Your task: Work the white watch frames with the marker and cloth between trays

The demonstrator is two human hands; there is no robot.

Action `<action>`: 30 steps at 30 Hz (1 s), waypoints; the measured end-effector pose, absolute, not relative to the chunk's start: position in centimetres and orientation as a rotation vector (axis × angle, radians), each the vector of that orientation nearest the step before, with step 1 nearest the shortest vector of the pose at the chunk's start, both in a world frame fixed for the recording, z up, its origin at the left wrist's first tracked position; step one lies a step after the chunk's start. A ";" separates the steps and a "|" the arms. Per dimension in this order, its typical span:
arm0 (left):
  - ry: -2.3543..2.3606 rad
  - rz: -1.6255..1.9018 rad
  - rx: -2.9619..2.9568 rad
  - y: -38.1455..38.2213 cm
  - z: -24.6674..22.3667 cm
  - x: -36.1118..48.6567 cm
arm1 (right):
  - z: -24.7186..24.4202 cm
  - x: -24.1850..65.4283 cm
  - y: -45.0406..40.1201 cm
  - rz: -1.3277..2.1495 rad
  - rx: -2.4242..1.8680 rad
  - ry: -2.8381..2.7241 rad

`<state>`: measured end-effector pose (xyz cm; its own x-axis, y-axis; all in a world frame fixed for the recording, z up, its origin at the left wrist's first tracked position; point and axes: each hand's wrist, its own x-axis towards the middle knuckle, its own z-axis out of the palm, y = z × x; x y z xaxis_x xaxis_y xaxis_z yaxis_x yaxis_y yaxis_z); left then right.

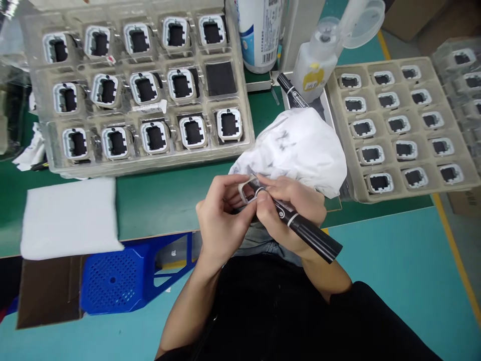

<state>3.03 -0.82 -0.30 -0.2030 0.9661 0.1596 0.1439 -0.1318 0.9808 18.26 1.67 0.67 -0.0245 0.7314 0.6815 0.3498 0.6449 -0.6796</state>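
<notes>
Between the fingers of my left hand (222, 216) is a small, rounded-square frame (243, 193), pale in colour. My right hand (291, 210) grips a black marker pen (313, 235), its thick end pointing down and right toward me. The pen's other end meets the frame, but the exact contact spot is covered by my fingers. Right behind both hands lies a bunched white cloth (304, 145) with dark smudges. On the left, a clear plastic tray (150, 163) holds several similar frames, and one of its pockets shows only a dark square (220, 78).
A second tray of frames (406, 193) stands at the right. Behind the cloth are a pump bottle (310, 65), a white-blue bottle (259, 37) and another black marker (291, 90). A white foam sheet (71, 218) overhangs the front edge above a blue stool (112, 281).
</notes>
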 end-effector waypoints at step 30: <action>1.117 1.236 1.173 0.6 0.9 0.9 | -0.4 19.2 1.7 0.581 -0.635 -1.475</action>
<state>0.87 0.62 0.85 0.0305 0.9994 0.0172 -0.0839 -0.0146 0.9964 19.18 1.72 -0.36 0.0205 0.7022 0.7117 0.0280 0.7112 -0.7025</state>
